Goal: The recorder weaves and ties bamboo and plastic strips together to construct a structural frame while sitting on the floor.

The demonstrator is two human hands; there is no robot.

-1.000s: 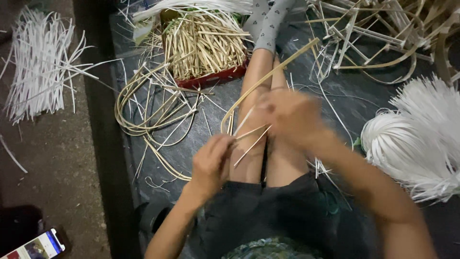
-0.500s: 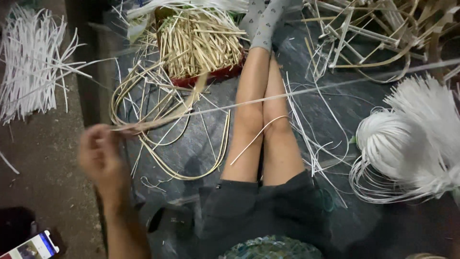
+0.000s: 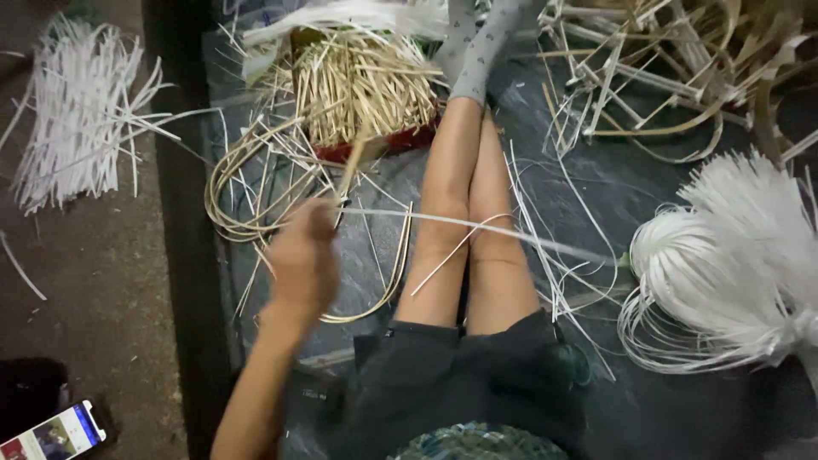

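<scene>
On the dark plastic floor sheet (image 3: 648, 196), beside the big bundle of white plastic strips (image 3: 733, 255), the person seems to be drawing out one long white strip (image 3: 477, 228) across both knees. The left hand (image 3: 302, 260) has its grip closed on that strip's end together with a flat tan cane sliver (image 3: 351, 166); the right hand is out of view. Next calls for steady tension. Half a second ago this hand was further left.
</scene>
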